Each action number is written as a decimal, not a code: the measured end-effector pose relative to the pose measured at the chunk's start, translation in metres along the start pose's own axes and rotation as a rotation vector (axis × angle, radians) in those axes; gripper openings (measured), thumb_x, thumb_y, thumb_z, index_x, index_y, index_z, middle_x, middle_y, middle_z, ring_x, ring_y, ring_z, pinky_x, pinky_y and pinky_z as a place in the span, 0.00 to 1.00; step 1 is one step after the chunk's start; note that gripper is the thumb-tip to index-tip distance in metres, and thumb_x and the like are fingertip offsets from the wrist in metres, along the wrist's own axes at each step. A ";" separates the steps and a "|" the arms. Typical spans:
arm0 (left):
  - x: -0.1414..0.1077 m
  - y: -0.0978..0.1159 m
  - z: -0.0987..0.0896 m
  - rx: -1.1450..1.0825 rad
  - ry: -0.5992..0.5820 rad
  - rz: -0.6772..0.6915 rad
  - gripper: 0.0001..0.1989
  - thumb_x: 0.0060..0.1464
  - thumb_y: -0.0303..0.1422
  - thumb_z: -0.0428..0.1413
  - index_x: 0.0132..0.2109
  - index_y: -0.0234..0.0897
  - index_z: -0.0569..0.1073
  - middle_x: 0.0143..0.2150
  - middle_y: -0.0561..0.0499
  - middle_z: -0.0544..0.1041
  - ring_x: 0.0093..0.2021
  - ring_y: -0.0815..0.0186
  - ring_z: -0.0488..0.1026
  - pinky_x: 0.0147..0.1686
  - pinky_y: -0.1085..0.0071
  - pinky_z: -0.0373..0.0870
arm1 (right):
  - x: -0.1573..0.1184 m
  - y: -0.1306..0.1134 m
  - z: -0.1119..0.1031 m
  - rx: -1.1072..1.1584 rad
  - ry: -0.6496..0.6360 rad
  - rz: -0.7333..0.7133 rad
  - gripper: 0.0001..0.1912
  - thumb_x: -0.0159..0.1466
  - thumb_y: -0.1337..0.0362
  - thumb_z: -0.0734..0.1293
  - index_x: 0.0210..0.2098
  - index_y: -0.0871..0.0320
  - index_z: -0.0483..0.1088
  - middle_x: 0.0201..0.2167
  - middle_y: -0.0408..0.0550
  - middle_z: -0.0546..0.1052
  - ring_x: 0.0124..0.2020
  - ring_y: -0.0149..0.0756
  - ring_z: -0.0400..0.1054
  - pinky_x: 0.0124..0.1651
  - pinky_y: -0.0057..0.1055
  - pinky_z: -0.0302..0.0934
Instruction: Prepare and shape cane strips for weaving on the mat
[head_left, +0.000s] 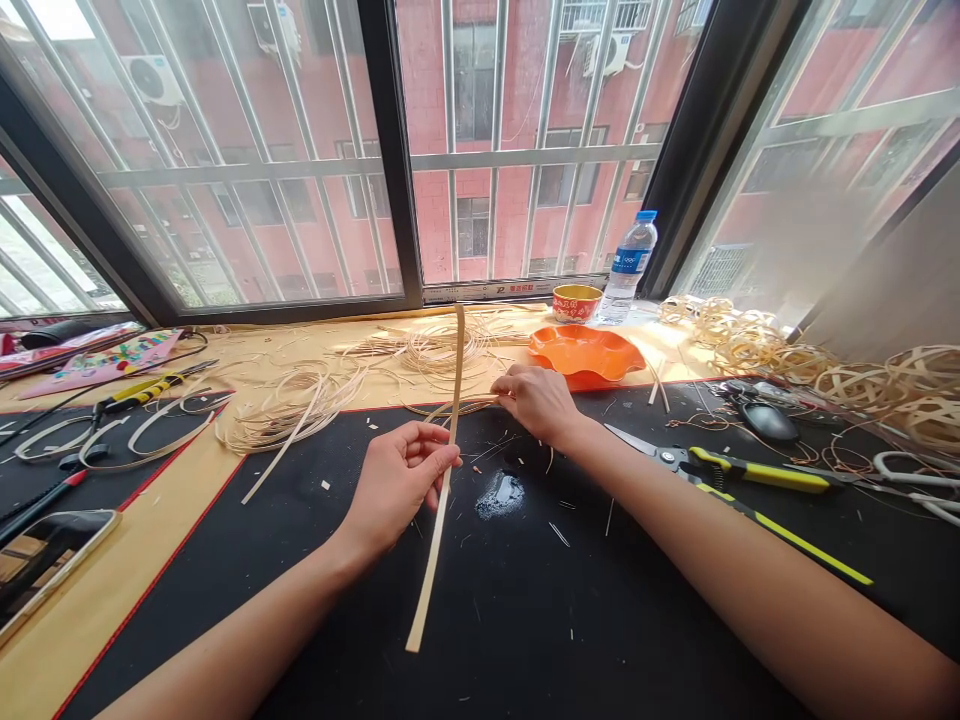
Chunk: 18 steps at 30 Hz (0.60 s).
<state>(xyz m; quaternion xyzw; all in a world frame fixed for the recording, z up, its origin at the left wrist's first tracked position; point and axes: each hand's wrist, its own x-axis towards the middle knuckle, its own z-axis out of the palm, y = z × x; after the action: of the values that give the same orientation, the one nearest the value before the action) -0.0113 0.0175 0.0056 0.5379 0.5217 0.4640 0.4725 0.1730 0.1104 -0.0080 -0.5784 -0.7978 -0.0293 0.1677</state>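
Rattan strip [433,570]: one flat, pale length, standing tilted in my left hand, its lower end hanging over the black mat [525,610]
Left hand [397,480]: closed, fingers curled around the strip partway along it
Right hand [540,405]: closed in a pinch on one thin strand [466,404], the grip partly hidden by my fingers
Strand and strip: they cross, but I cannot tell whether they touch
Loose rattan: two tangled coils [292,410] [439,350] on the desk [112,610]
Tools: yellow-handled snips [720,468] beside my right forearm; yellow-handled pliers [142,392] far left
Containers: one orange scalloped bowl [585,352], one red-and-yellow cup [576,303], one water bottle [628,270]
Hard to make out: one black oval object [769,420]; woven rattan pieces [862,385], cut off at right; a phone-like slab [52,565], cut off at lower left
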 end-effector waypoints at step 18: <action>-0.006 0.012 -0.001 -0.181 0.293 0.250 0.14 0.46 0.35 0.62 0.38 0.33 0.71 0.22 0.56 0.74 0.14 0.76 0.64 0.13 0.79 0.59 | 0.005 0.031 -0.030 1.083 0.055 0.386 0.11 0.51 0.60 0.74 0.28 0.61 0.73 0.22 0.48 0.74 0.23 0.31 0.69 0.24 0.28 0.65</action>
<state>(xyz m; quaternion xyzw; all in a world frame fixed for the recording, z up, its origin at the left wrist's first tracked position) -0.0111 0.0116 0.0178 0.4806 0.4702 0.6373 0.3765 0.2072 0.1179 0.0173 -0.5441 -0.5743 0.3998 0.4629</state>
